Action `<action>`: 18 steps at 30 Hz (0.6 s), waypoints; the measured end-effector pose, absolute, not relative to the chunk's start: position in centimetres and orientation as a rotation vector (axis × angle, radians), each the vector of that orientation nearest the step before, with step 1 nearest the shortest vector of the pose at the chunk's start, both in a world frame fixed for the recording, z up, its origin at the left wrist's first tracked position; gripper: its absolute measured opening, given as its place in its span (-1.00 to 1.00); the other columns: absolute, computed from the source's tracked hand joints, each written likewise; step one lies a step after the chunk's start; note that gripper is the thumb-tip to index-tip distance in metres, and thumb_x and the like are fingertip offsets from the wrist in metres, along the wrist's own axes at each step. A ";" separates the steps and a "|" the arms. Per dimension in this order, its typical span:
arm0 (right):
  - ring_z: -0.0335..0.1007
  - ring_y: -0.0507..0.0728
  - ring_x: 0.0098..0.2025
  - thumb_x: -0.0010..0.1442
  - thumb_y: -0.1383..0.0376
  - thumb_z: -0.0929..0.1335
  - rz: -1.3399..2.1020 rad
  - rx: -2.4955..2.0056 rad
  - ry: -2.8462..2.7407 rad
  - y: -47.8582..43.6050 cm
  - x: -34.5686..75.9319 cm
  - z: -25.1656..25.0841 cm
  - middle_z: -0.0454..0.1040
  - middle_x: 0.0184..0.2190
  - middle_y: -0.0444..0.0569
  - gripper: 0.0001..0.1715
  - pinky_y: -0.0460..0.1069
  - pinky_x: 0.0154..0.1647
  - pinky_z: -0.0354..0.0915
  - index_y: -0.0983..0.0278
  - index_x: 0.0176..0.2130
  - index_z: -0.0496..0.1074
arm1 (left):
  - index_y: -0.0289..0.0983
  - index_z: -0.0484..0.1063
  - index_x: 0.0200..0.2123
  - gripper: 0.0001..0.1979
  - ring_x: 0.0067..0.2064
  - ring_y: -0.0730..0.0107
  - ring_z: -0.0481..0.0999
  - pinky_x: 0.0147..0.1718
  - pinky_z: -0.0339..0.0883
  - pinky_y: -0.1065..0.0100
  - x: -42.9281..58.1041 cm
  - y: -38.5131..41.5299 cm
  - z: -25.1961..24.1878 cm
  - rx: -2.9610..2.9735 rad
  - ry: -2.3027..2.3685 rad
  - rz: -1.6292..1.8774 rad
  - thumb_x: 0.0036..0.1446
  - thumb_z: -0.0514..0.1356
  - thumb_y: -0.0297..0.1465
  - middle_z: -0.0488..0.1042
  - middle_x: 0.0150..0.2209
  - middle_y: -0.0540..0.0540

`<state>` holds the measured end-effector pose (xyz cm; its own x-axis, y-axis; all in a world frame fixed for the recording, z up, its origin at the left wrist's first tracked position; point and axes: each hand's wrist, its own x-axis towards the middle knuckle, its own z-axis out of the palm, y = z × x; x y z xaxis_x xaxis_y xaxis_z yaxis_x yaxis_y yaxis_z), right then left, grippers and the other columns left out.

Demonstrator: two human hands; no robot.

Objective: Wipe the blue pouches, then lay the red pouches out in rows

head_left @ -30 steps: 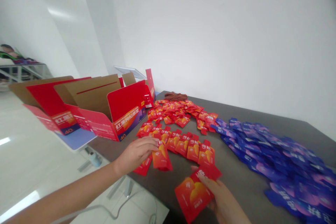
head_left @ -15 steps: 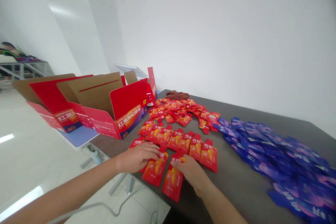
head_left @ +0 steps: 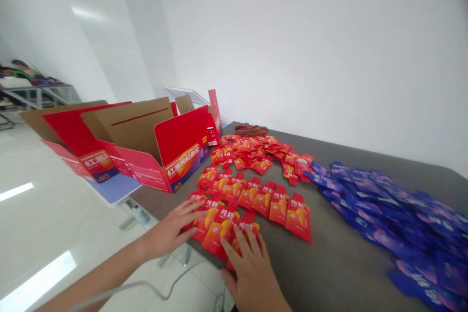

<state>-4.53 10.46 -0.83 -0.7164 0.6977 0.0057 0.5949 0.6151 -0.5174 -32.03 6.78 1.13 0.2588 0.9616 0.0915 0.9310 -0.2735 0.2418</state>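
Two hands, two rows of red pouches

Item: red pouches [head_left: 299, 218], printed orange, lying on the dark counter [head_left: 329, 258]. I count seven in the overlapping back row; a shorter row lies before it, partly covered by the hands.

Item: left hand [head_left: 171, 226], fingers straight and parted, resting at the left end of the front row.

Item: right hand [head_left: 250, 263], fingers spread over the front row's right-hand pouch, gripping nothing that I can make out.

Surroundings: open cartons [head_left: 183, 141], flaps raised, walling off my left side. Loose heap of red sachets [head_left: 252, 148] behind the rows, a brown bundle [head_left: 251, 130] at its back. Broad pile of purple-blue pouches [head_left: 387, 219] closing the right. White wall [head_left: 310, 48] along the far side.

Edges and room: the counter's near edge runs close to the front row; my left forearm lies out past it, above the floor [head_left: 29, 224]. A pale cable [head_left: 153, 290] shows below. Open counter lies between the right hand and the purple-blue pile; a narrower strip runs behind that pile.
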 end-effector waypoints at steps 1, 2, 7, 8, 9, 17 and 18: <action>-0.14 0.38 0.41 0.20 0.14 0.32 0.727 -1.109 -2.623 10.4 -5.0 -1.0 0.04 0.39 -0.06 -0.36 0.38 0.34 -0.17 -0.07 0.26 0.24 | -0.08 0.26 0.25 -0.56 0.37 0.02 0.09 0.23 0.15 -0.13 -32.3 6.9 1.1 2.385 1.784 0.349 0.32 0.04 -0.31 0.20 0.33 -0.16; -0.14 0.38 0.41 0.21 0.15 0.32 0.716 -1.141 -2.609 10.4 -5.4 -1.1 0.05 0.38 -0.05 -0.36 0.38 0.34 -0.19 -0.04 0.26 0.24 | -0.08 0.26 0.25 -0.56 0.37 0.04 0.09 0.24 0.13 -0.11 -32.7 7.0 1.2 2.395 1.766 0.368 0.31 0.04 -0.34 0.21 0.32 -0.16; -0.16 0.40 0.41 0.20 0.15 0.30 0.708 -1.191 -2.601 10.3 -6.3 -0.8 0.01 0.39 -0.03 -0.33 0.39 0.35 -0.22 0.06 0.28 0.23 | -0.09 0.30 0.22 -0.57 0.36 0.10 0.11 0.27 0.10 -0.05 -34.0 7.6 1.1 2.415 1.709 0.416 0.30 0.06 -0.36 0.23 0.32 -0.15; -0.18 0.40 0.41 0.20 0.16 0.30 0.707 -1.183 -2.606 10.2 -6.2 -0.8 0.00 0.39 -0.06 -0.33 0.40 0.35 -0.22 0.06 0.29 0.22 | -0.10 0.30 0.22 -0.58 0.36 0.10 0.12 0.27 0.10 -0.06 -34.1 7.7 1.0 2.407 1.713 0.421 0.31 0.06 -0.35 0.22 0.32 -0.15; -0.19 0.41 0.41 0.21 0.16 0.29 0.708 -1.167 -2.613 10.2 -6.2 -0.7 -0.02 0.39 -0.09 -0.33 0.41 0.35 -0.22 0.07 0.29 0.21 | -0.10 0.30 0.22 -0.58 0.36 0.10 0.11 0.27 0.10 -0.06 -34.0 7.6 1.0 2.396 1.726 0.436 0.32 0.05 -0.33 0.22 0.32 -0.15; -0.21 0.42 0.41 0.22 0.12 0.28 0.725 -1.114 -2.647 10.0 -5.8 -0.9 -0.07 0.40 -0.20 -0.31 0.42 0.36 -0.21 0.07 0.31 0.18 | -0.05 0.23 0.27 -0.50 0.37 0.01 0.07 0.27 0.04 -0.16 -33.1 7.2 0.8 2.477 1.707 0.356 0.28 0.12 -0.20 0.24 0.31 -0.15; -0.21 0.43 0.41 0.22 0.12 0.29 0.725 -1.109 -2.648 10.0 -5.8 -1.0 -0.07 0.40 -0.20 -0.31 0.43 0.35 -0.21 0.07 0.31 0.18 | -0.06 0.24 0.26 -0.51 0.36 0.03 0.10 0.27 0.07 -0.12 -33.3 7.3 1.0 2.483 1.697 0.364 0.29 0.11 -0.21 0.26 0.30 -0.15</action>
<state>-5.79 10.02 -0.98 -0.7056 0.7083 -0.0212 0.6204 0.6031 -0.5014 -33.31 7.26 0.98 0.3458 0.9287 0.1338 0.9018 -0.3684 0.2261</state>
